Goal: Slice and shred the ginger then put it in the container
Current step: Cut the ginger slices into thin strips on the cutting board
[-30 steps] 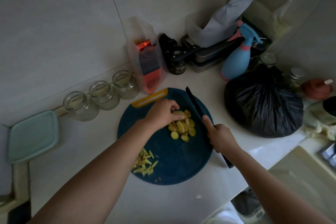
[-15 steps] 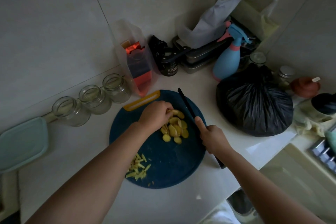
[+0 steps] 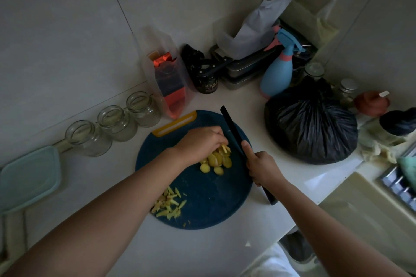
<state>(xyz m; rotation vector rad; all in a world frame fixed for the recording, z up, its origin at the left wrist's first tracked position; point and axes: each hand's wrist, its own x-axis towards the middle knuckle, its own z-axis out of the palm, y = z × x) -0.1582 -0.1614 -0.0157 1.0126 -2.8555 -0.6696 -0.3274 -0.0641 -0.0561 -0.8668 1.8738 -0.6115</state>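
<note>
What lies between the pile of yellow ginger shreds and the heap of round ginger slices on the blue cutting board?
Nothing: just bare blue cutting board, seen in the head view.

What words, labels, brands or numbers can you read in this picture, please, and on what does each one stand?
Black jar: a line of pale characters on its label, too blurred to read.
Orange packet in the clear bag: no print that can be made out.
Blue spray bottle: no lettering shows.
Nothing else bears legible text.
</note>
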